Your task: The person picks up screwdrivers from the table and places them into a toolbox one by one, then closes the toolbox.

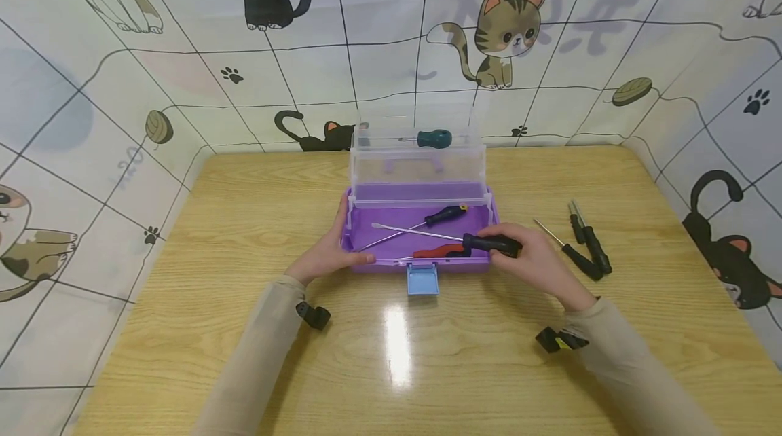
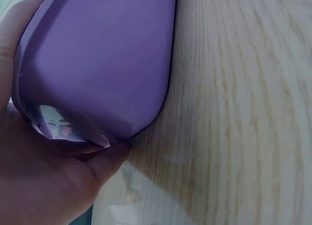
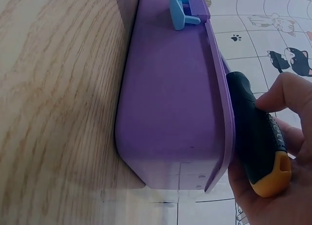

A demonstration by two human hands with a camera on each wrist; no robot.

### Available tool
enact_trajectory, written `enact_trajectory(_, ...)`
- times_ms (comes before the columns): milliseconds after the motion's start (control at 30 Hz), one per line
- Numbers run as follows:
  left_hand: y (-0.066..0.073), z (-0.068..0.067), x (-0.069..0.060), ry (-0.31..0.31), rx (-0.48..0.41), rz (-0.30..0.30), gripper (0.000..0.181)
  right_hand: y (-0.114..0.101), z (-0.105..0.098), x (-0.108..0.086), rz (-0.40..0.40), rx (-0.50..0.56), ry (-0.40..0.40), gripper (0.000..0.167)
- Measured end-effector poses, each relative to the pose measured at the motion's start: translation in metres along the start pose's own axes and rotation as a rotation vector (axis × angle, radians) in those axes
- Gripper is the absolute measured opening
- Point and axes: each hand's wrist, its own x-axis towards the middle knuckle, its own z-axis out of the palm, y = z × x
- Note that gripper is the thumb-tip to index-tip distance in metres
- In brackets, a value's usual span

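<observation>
R grip (image 1: 540,263) holds a black screwdriver (image 1: 473,241) by the handle, shaft pointing L over the purple box (image 3: 168,93), prob. to match its length. L grip (image 1: 330,249) wraps the box's L end, thumb at front, prob. to steady it on table (image 1: 275,181). Box sits btwn both grips; clear lid (image 1: 418,168) stands up beyond them, leaving inside reachable. Red-handled tool (image 1: 436,252) + second black driver (image 1: 442,216) lie inside, L of R grip. Three loose drivers (image 1: 582,261) just R of R grip, handles twd person, prob. for easy reach.
</observation>
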Motion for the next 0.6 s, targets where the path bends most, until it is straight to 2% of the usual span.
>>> enact_trajectory(267,-0.002,0.0,0.0,-0.001,-0.012,0.003,0.124,-0.002,0.003,0.01,0.019,0.03,-0.067,0.034)
enact_trajectory(500,-0.037,-0.004,0.012,0.015,-0.029,0.039,0.128,-0.004,0.003,0.017,0.022,0.048,-0.125,0.033)
enact_trajectory(600,-0.038,-0.004,0.012,0.013,-0.034,0.044,0.128,-0.005,0.004,0.02,0.033,0.056,-0.152,0.033)
